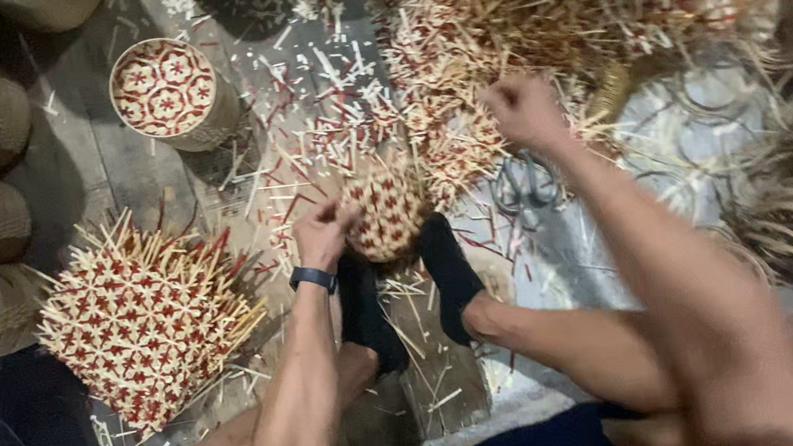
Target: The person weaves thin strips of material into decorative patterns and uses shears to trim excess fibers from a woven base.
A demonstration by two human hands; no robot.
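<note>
The left hand (322, 234) has its grip closed on a small woven piece (385, 209) held between both socked feet (404, 288); the right hand (524, 111), fisted, pulls a strip above the scissors (525, 185)

A strip pile (531, 5) crowds the far side, woven mat (141, 320) blocks left; bare floor (96, 159) lies between.

Head camera looks steeply down, close above the floor (106, 158).

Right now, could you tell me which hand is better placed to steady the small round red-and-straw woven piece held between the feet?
Probably the left hand: it already touches the small round red-and-straw woven piece, while the right hand is raised over the heap of woven straw pieces.
</note>
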